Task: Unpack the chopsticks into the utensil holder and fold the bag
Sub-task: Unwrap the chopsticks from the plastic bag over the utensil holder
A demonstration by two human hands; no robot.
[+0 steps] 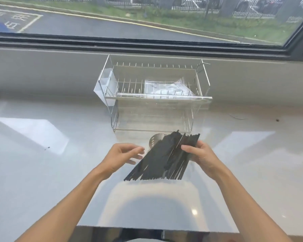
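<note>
counter: glossy pale countertop (42, 172) under a big window, so lots of glare. I'm placing everything relative to the utensil holder.

chopsticks: a fanned-out bunch of black chopsticks (164, 158), held tilted in the air just on the near side of the utensil holder and partly covering it. They look bare to me, no wrapper around them that I can make out.

right hand: right hand (199, 158) is to the near right of the holder, fingers and thumb clamped on the bundle's upper part.

left hand: left hand (124, 154) sits near left of the holder, fingers loosely spread beside the sticks. Can't tell if it's touching them.

utensil holder: perforated metal utensil holder (154, 140), only its rim peeking out behind the sticks.

how I'd do it: square the fan into one tight bundle first, tip it upright, then lower it in. Loose strays will catch the rim.

rack: wire dish rack (156, 95) right behind the holder.

bag: crinkly clear bag (168, 88) lying on the rack's top tier, beyond the holder, not yet folded.
</note>
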